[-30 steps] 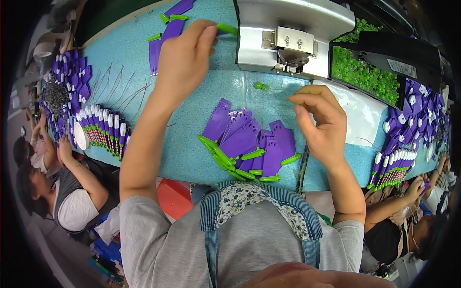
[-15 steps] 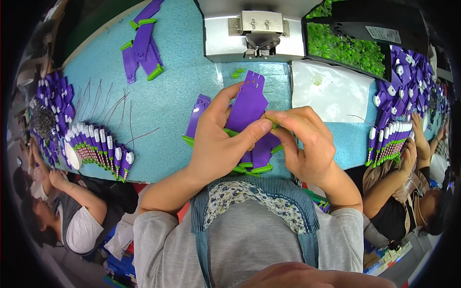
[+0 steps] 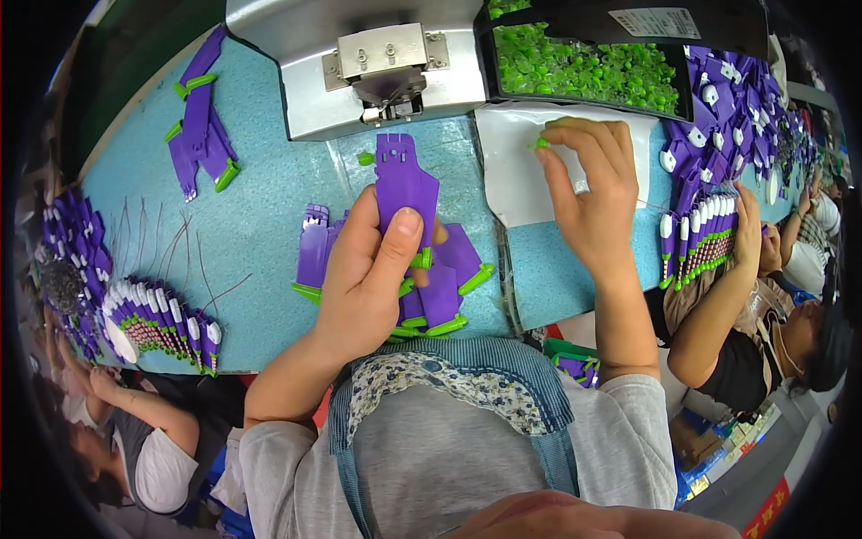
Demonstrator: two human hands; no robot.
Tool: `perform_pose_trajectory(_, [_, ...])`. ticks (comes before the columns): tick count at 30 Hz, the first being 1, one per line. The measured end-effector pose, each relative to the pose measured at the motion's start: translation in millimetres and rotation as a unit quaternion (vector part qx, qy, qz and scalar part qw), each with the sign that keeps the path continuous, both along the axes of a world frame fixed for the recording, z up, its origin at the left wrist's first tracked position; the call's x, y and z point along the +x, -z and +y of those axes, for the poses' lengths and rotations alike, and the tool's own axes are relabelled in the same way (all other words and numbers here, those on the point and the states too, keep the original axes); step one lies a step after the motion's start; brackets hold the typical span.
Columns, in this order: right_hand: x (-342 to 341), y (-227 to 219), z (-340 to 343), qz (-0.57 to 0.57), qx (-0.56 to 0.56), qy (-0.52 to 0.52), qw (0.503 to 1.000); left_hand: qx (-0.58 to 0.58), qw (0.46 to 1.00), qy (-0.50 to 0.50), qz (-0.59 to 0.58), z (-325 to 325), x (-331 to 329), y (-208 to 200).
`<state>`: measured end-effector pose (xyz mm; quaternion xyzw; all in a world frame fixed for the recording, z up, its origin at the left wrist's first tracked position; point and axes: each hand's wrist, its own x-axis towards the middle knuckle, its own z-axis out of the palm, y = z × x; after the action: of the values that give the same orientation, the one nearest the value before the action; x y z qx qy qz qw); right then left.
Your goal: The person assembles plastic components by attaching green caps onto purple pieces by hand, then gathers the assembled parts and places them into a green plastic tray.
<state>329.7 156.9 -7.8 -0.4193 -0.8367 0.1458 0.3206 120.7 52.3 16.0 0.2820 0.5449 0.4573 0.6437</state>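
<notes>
My left hand [image 3: 359,283] is closed round a flat purple plastic piece [image 3: 407,187], thumb on its face and slotted end pointing away from me. A bit of green shows at its near end. Well to the right, my right hand [image 3: 596,202] pinches a small green plastic part [image 3: 541,143] between thumb and forefinger, above a white sheet [image 3: 512,202]. Beneath and beside my left hand lie several more purple pieces [image 3: 440,296] with green ends. A loose green bit [image 3: 366,158] rests just left of the held piece's slotted end.
A metal machine [image 3: 382,54] stands at the back, beside a black tray [image 3: 593,108] of small green parts. Purple pieces [image 3: 193,126] lie far left. Rows of purple-and-white assemblies [image 3: 162,310] flank me on the blue table [image 3: 260,198]. Co-workers' hands [image 3: 748,225] work at right.
My right hand has left the purple piece and moved right, over the white sheet, with a small green part in its fingertips. My left hand keeps the purple piece. The whole view has shifted.
</notes>
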Motion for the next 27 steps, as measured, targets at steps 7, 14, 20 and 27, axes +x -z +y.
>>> perform_pose_trajectory(7, [3.8, 6.6, 4.8, -0.086, 0.061, 0.021, 0.994, 0.051, 0.999, -0.006, -0.017, -3.0, 6.0, -1.9])
perform_pose_trajectory(14, [-7.6, -19.5, -33.2, 0.256, -0.286, -0.066, 0.921, 0.123, 0.989, -0.081, -0.03, -3.0, 16.1, 0.6])
perform_pose_trajectory(20, [-16.1, -21.5, -46.3, 0.264, -0.333, -0.088, 0.901, 0.123, 0.989, -0.079, -0.026, -6.7, 14.7, -0.8])
perform_pose_trajectory(27, [-24.2, -9.5, -61.0, 0.322, -0.405, -0.092, 0.851, 0.13, 0.989, -0.067, -0.026, -13.6, 9.1, -1.3])
